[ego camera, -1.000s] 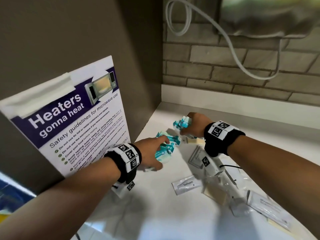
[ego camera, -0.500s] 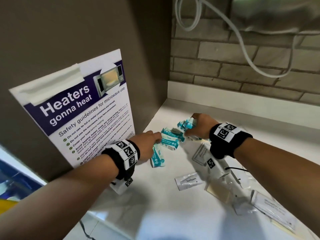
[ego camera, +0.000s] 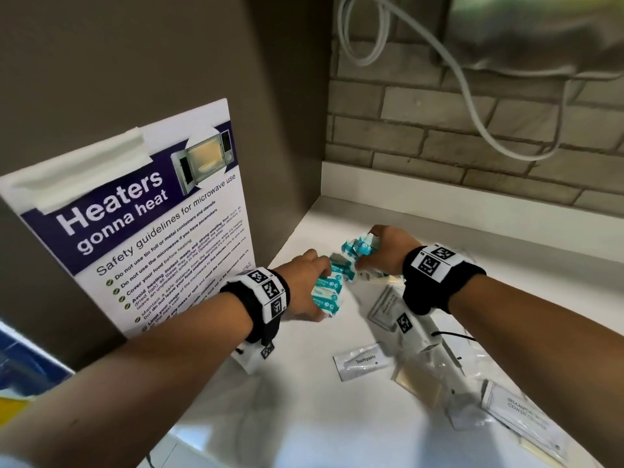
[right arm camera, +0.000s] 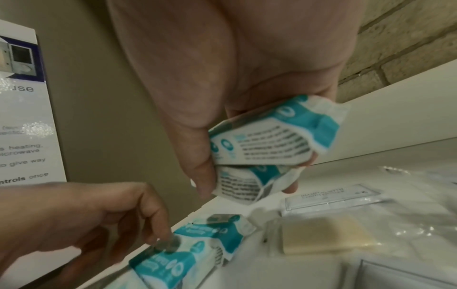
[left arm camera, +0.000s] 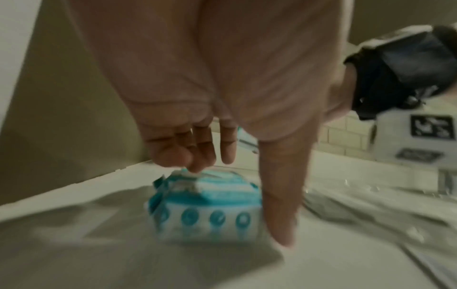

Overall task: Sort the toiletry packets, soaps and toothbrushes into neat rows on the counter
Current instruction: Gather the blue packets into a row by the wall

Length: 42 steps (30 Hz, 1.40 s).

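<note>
Near the left wall, my left hand (ego camera: pixel 322 298) is down on a small stack of teal-and-white soap packets (ego camera: pixel 332 290) lying on the white counter (ego camera: pixel 304 417). In the left wrist view its fingers (left arm camera: pixel 197 156) touch the stack's top (left arm camera: pixel 207 207) and the thumb lies along its right side. My right hand (ego camera: pixel 363 256) hovers just behind, gripping two more teal packets (right arm camera: pixel 267 140) above the counter. White sachets lie to the right: toothpaste (ego camera: pixel 363 361), shampoo (ego camera: pixel 386 307), and another (ego camera: pixel 520 413). A cream soap bar in clear wrap (right arm camera: pixel 323 236) lies beside them.
A microwave safety poster (ego camera: pixel 135 231) leans on the brown left wall, close to my left wrist. A brick back wall with a white upstand bounds the counter. A white cable (ego camera: pixel 472 106) loops overhead. The counter's front edge (ego camera: pixel 189 444) is at the lower left.
My left hand has shifted over the teal packets and now sits lower on the stack. The right hand keeps its packets at about the same spot.
</note>
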Motion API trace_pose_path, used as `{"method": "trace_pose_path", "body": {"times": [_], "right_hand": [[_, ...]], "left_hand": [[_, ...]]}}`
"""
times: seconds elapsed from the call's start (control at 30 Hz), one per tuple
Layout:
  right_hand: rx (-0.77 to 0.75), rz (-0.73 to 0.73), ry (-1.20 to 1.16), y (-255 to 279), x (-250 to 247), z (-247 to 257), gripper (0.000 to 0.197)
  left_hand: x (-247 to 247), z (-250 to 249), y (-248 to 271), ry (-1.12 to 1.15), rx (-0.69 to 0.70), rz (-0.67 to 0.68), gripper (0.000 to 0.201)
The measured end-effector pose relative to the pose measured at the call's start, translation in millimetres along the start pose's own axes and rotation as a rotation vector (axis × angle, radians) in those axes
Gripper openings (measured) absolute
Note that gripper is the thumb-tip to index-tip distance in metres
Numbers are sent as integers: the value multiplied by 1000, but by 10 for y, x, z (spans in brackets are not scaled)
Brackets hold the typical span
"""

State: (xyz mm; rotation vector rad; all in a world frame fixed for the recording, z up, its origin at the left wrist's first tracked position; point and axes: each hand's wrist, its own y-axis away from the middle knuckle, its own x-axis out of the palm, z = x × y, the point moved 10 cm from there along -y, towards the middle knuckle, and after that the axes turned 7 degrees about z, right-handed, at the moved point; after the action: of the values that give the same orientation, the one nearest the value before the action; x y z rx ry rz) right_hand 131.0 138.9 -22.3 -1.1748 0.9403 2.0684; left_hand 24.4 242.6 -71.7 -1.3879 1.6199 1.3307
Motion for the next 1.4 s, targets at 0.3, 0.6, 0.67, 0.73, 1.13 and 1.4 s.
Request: {"method": "trace_pose_path", "body": {"times": [0.3,0.6,0.67,0.73,1.13,1.4], "right_hand": [[46,6,-26,-281,-84,-107,73],[18,104,39,-749,120,236,78],[2,150,68,-846,248,327,54],[-17,192,84,-931,365,368,37],[-109,227,92,-1280,345,380,57],[-91,184,-37,-1333,263,217,48]], "left_hand": [[-50,-96,-360,-116,0,191,82],[-99,134,-257,1,1,139,58],[-285,228,-295,84,-40,-15,30],[-420,280,-350,151,-54,-133,21],[-88,286,-476,45,-74,130,51],[-94,204,-429,-49,-100,190,52]]}}
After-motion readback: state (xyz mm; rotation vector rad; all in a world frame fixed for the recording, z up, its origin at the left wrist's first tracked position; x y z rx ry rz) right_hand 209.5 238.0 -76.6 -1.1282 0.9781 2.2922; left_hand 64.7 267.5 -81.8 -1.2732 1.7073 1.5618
